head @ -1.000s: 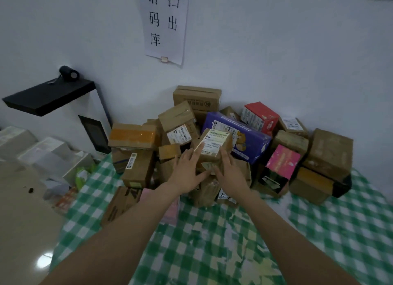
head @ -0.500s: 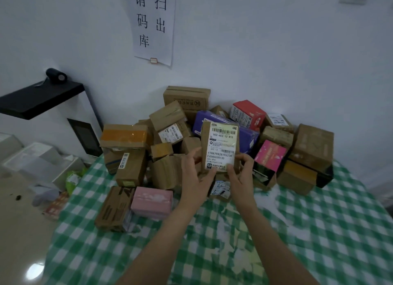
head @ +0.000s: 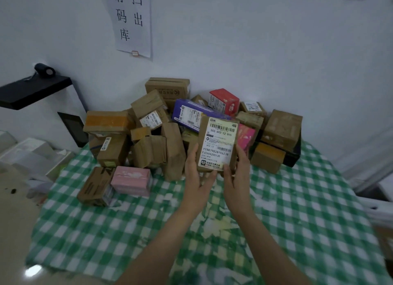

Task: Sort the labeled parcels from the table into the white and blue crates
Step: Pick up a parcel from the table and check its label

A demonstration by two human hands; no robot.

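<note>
Two hands on parcel (head: 219,144): my left hand (head: 194,178) grips left edge, right hand (head: 237,177) right edge; label faces me, pile (head: 148,148) behind on table (head: 297,221).

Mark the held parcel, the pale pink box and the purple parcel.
held parcel (head: 217,144), head view, middle of white label.
pale pink box (head: 130,176), head view, top face.
purple parcel (head: 189,115), head view, white label.

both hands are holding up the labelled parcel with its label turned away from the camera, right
Not quite. The head view shows the left hand and the right hand holding up the labelled parcel with its label facing the camera, barcodes and numbers readable, not turned away.
</note>
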